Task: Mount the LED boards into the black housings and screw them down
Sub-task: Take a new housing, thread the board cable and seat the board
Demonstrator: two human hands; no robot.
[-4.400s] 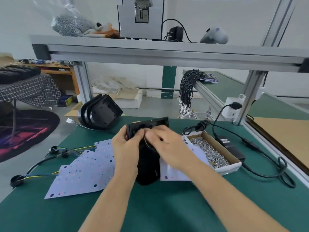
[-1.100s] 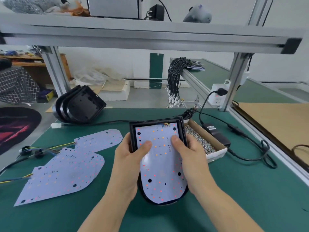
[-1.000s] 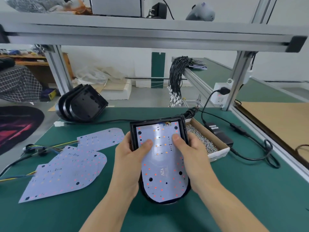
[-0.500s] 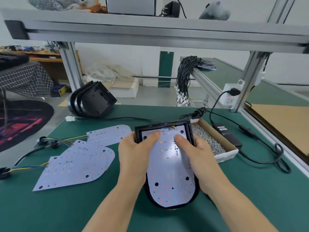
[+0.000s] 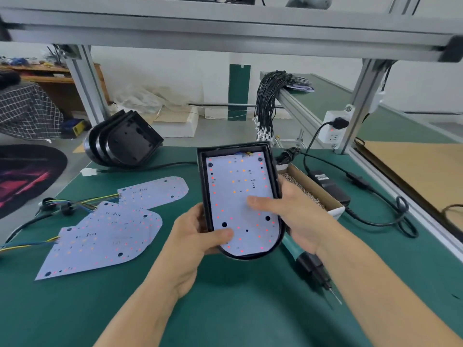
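A black power adapter (image 5: 330, 187) lies near the green table's (image 5: 75, 309) right edge, its cable (image 5: 390, 216) looped beside it. A bundle of black wires (image 5: 266, 101) hangs beyond the far edge.

White LED board (image 5: 238, 196), red-orange dots; black housing (image 5: 271, 166); green table (image 5: 250, 309)

Matt black plastic housing (image 5: 273, 171); smooth white LED board (image 5: 238, 196); matt green table mat (image 5: 225, 309); brushed aluminium frame (image 5: 225, 31); cardboard screw box (image 5: 323, 199).

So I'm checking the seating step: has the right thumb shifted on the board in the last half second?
Yes. The right hand slid its thumb down the board, from near the housing's square top end toward the rounded end.
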